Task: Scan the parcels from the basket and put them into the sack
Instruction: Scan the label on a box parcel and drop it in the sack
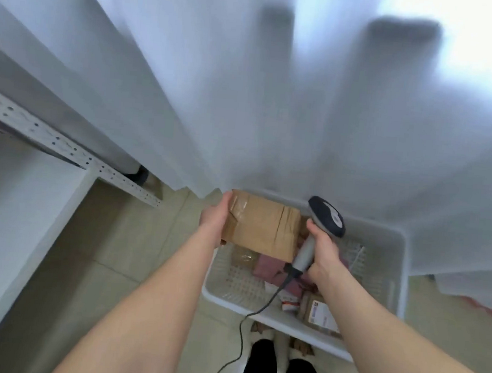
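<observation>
Two hands hold a brown parcel and a scanner over the white basket.
The left hand clasps the parcel's 9 o'clock edge above the basket's 11 o'clock corner. At the parcel's 3 o'clock, the right hand has its fingers wrapped round the scanner handle.

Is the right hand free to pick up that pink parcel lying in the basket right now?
Probably not yet: the right hand grips the scanner, so it is occupied. The pink parcel lies in the basket close beneath it, so the way itself looks open.
</observation>
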`<state>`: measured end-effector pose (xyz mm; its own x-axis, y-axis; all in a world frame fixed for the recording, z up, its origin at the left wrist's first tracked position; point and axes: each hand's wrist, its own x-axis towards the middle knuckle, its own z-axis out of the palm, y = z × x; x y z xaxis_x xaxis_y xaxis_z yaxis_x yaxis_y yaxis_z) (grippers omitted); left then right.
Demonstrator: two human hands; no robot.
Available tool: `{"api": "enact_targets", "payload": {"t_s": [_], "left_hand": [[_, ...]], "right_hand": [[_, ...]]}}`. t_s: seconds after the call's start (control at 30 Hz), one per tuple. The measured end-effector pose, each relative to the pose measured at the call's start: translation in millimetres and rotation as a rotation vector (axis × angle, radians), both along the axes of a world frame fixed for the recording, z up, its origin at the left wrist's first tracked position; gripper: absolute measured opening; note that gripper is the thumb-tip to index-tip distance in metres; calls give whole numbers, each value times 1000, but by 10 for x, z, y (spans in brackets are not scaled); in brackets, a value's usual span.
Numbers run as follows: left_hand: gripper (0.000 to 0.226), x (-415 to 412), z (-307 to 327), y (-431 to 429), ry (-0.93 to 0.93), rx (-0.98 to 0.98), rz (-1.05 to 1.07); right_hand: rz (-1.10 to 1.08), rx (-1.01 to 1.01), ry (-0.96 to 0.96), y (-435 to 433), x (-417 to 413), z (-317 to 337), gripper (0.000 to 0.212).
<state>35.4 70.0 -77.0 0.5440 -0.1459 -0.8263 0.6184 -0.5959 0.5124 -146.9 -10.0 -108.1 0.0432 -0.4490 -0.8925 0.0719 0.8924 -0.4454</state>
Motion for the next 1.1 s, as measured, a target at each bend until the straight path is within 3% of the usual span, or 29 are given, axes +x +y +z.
{"api": "enact_targets", "payload": {"t_s": [0.13,0.33,0.5,0.67,0.87,1.0,1.1], "left_hand": [[76,5,855,-23,18,-68,15],[26,-40,1989,3,-53,-205,-40],[16,-30,2690,273,-68,-326,-114],[47,-54,3154,616,-128,-367,-192],[67,-124,3628,898,-102,-321,-291],[46,-77,3764,1189,-264,-381,-470],[51,-76,3776,1418,-371,-479,-499]], "right_hand": [[-18,-54,-31,-169,-16,759,67],[30,-108,-191,-154,-37,1786,64],[79,-160,-332,-30,-45,2375,49],[146,-220,-383,133,-75,2783,50],[229,-297,-420,475,-67,3166,40],[202,-359,-405,760,-66,3319,44],[193,-338,-456,1094,2,3441,51]]}}
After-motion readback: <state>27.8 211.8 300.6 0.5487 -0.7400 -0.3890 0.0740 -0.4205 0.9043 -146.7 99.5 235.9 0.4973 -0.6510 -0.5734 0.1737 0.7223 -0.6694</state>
